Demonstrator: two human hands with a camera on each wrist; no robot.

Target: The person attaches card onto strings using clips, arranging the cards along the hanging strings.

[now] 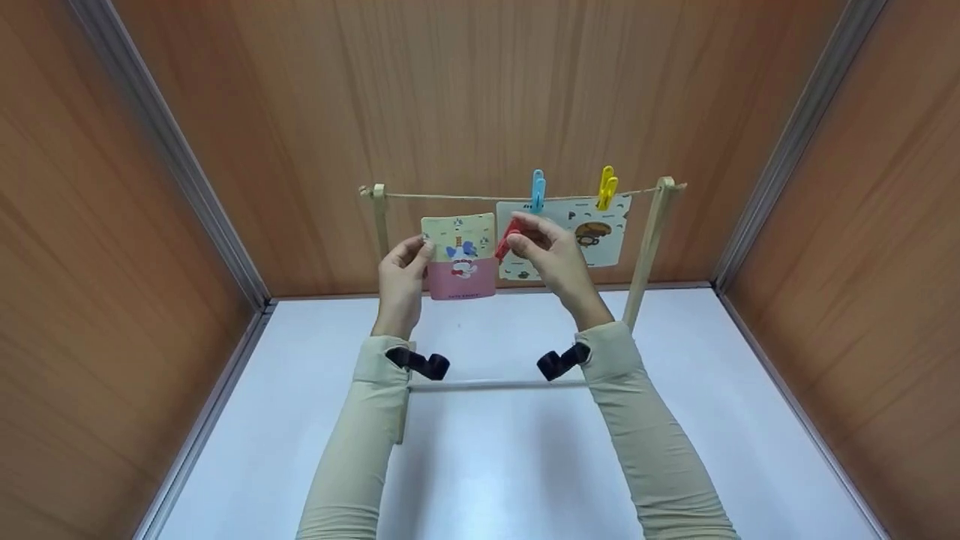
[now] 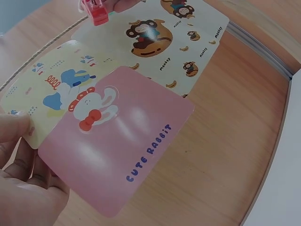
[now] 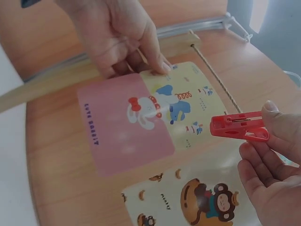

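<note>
My left hand pinches the left edge of a pink and yellow card with a white rabbit and the words "CUTE RABBIT". In the head view the card's top edge sits a little below the string. Between thumb and fingers, my right hand holds a red clothespin just right of the card. Behind that hand, a pale card with monkeys and bananas hangs from the string by a blue clothespin and a yellow clothespin. The right hand hides part of this card.
The string runs between two wooden posts, a left post and a right post. Wood-grain panels stand behind and on both sides. Below lies a white tabletop, crossed by a pale bar.
</note>
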